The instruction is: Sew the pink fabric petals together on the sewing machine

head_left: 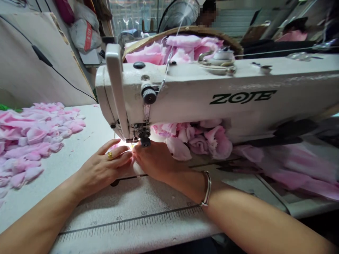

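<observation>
My left hand (106,165), with a gold ring, lies with its fingers stretched out beside the needle area of a white sewing machine (185,95). Just right of it, my right hand (156,160) has its fingers curled and pressed together on a small pale pink fabric piece (137,168). Most of that piece is hidden under both hands and the machine head. The machine's lamp lights the fingertips brightly. Behind my right hand, finished-looking pink fabric flowers (198,141) are heaped under the machine arm.
Loose pink fabric petals (37,134) spread over the left of the white table (119,233), which has a printed ruler along its front. Dark scissors (238,166) lie at right near pink cloth (296,169). Behind the machine stands a basket (233,40) of pink fabric; a person sits beyond.
</observation>
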Motion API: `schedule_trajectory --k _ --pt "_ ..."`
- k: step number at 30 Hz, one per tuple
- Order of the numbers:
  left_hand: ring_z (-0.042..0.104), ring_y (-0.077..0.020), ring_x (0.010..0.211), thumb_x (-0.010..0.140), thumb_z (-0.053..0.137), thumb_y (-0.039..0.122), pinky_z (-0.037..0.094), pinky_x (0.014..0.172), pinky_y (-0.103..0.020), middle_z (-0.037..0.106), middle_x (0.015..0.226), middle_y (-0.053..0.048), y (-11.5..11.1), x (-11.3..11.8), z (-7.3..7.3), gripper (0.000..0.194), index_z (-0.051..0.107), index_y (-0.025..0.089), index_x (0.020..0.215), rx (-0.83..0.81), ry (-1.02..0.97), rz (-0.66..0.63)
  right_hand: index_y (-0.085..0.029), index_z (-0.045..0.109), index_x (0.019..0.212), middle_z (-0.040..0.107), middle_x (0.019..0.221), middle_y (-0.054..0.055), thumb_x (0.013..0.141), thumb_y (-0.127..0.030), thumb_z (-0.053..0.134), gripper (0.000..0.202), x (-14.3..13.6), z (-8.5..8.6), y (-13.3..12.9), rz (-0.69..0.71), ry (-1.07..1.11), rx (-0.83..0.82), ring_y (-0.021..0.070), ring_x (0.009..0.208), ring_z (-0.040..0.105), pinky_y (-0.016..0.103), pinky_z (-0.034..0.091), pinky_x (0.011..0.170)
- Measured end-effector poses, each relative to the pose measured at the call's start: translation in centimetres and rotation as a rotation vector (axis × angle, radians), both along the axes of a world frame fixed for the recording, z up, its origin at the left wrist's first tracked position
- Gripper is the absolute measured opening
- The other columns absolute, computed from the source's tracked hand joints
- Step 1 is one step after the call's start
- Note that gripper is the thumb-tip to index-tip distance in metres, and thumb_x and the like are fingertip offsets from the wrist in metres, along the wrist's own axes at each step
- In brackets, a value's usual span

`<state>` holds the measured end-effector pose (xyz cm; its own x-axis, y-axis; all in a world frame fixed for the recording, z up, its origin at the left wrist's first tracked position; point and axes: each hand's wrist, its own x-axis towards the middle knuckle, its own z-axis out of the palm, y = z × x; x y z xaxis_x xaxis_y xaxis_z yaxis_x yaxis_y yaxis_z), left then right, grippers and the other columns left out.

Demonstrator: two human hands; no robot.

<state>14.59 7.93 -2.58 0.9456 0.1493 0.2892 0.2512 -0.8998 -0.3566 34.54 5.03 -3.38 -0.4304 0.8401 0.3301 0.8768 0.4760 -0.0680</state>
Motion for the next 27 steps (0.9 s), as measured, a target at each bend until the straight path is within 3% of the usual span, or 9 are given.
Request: schedule_trajectory --k 3,7,10,13,16,20,24,27 --pt "0.051 -0.0198 0.111 0.094 0.041 0.014 0.028 0.112 -0.045 0.063 0.111 -0.001 0.3 -0.1 0.1 0.025 0.057 0.021 0.112 -0.098 -0.007 0.046 -0.020 0.065 0.085 0.066 0.079 0.004 0.088 -0.021 0.051 0.015 0.5 0.2 -0.1 -0.016 0.000 -0.021 0.0183 0.074 0.059 0.030 0.028 0.050" --pt "0.056 -0.0177 0.093 0.095 0.041 0.016 0.036 0.104 -0.046 0.063 0.094 -0.003 0.9 -0.3 -0.2 0.026 0.059 0.022 0.112 -0.204 -0.054 0.173 -0.019 0.064 0.082 0.065 0.085 0.003 0.090 -0.025 0.052 0.015 2.5 0.2 -0.3 -0.073 -0.033 -0.043 0.0176 0.077 0.059 0.031 0.032 0.053" --pt "0.054 -0.0177 0.087 0.094 0.044 0.020 0.043 0.090 -0.040 0.060 0.088 -0.004 1.4 -0.4 -0.8 0.026 0.062 0.024 0.112 -0.283 -0.148 0.205 -0.019 0.064 0.083 0.064 0.085 0.001 0.089 -0.025 0.053 0.014 3.5 0.0 -0.3 -0.083 -0.039 -0.021 0.0172 0.078 0.059 0.031 0.032 0.053" --pt "0.050 -0.0169 0.079 0.094 0.047 0.026 0.044 0.072 -0.031 0.056 0.082 -0.003 1.7 -0.3 -1.1 0.024 0.064 0.025 0.110 -0.327 -0.224 0.232 -0.020 0.063 0.083 0.063 0.085 0.001 0.088 -0.021 0.055 0.009 3.3 -0.4 -0.2 -0.030 -0.049 0.015 0.0175 0.075 0.058 0.032 0.029 0.049" --pt "0.047 -0.0155 0.072 0.094 0.047 0.026 0.042 0.065 -0.028 0.051 0.076 -0.002 1.7 0.0 -1.1 0.023 0.065 0.025 0.108 -0.323 -0.266 0.231 -0.020 0.063 0.085 0.063 0.085 0.001 0.086 -0.018 0.056 0.007 2.4 -0.6 -0.1 0.038 -0.051 0.065 0.0181 0.074 0.057 0.032 0.025 0.047" --pt "0.045 -0.0163 0.071 0.093 0.048 0.025 0.044 0.072 -0.032 0.050 0.073 -0.002 1.8 0.4 -0.9 0.018 0.066 0.019 0.094 -0.186 -0.232 0.188 -0.019 0.063 0.079 0.062 0.072 0.002 0.084 -0.015 0.059 0.008 1.7 -0.6 0.1 0.100 -0.054 0.108 0.0177 0.071 0.055 0.032 0.022 0.046" --pt "0.044 -0.0170 0.070 0.093 0.049 0.034 0.044 0.087 -0.041 0.048 0.071 -0.002 2.0 0.4 -0.9 0.028 0.059 0.017 0.073 0.041 -0.127 0.249 -0.019 0.062 0.074 0.063 0.069 0.001 0.081 -0.013 0.063 0.009 1.8 -0.6 0.0 0.124 -0.053 0.121 0.0177 0.069 0.055 0.032 0.021 0.045" --pt "0.045 -0.0161 0.071 0.095 0.043 0.027 0.039 0.099 -0.044 0.048 0.071 -0.001 1.8 0.1 -1.0 0.026 0.059 0.018 0.077 0.082 -0.065 0.219 -0.019 0.062 0.073 0.063 0.070 0.000 0.081 -0.014 0.063 0.010 2.0 -0.5 -0.2 0.119 -0.043 0.122 0.0178 0.069 0.055 0.032 0.021 0.045"
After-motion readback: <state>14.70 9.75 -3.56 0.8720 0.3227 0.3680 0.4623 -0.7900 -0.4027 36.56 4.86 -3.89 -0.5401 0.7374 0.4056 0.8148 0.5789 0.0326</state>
